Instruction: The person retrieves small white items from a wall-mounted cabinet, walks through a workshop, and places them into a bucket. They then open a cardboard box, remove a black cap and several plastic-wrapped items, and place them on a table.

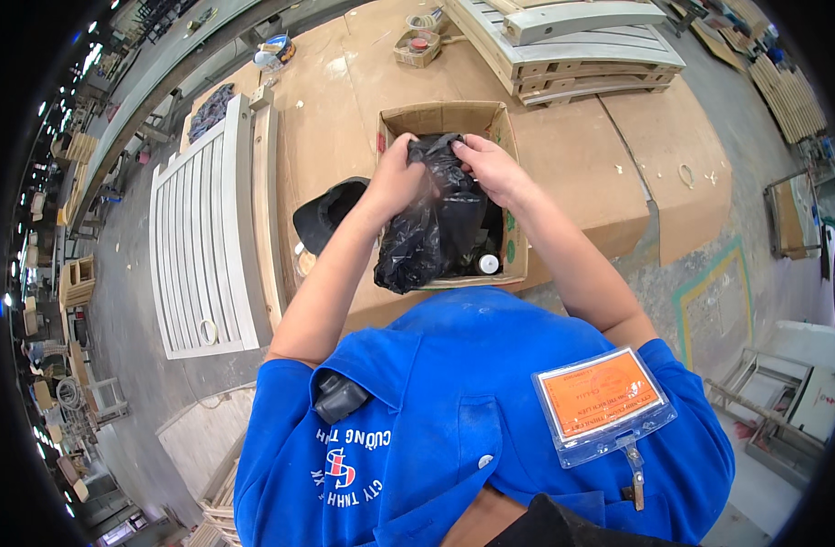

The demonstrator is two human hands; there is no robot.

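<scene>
A crumpled black plastic bag (429,223) hangs between my two hands, over an open cardboard box (443,116). My left hand (397,178) grips the bag's upper left edge with closed fingers. On the other side, my right hand (490,166) pinches its upper right edge between thumb and fingers. The bag drapes down across the box's near left rim and hides much of the inside. A white round cap (488,264) shows in the box's near right corner, beside dark things I cannot make out. Left of the box lies a black cap (326,217), partly behind my left forearm.
The box stands on a cardboard-covered table (335,82). White slatted panels (194,242) lean at the left; more slatted wooden frames (582,55) are stacked at the far right. A small open carton (417,48) and a blue-and-white tub (273,53) sit farther back.
</scene>
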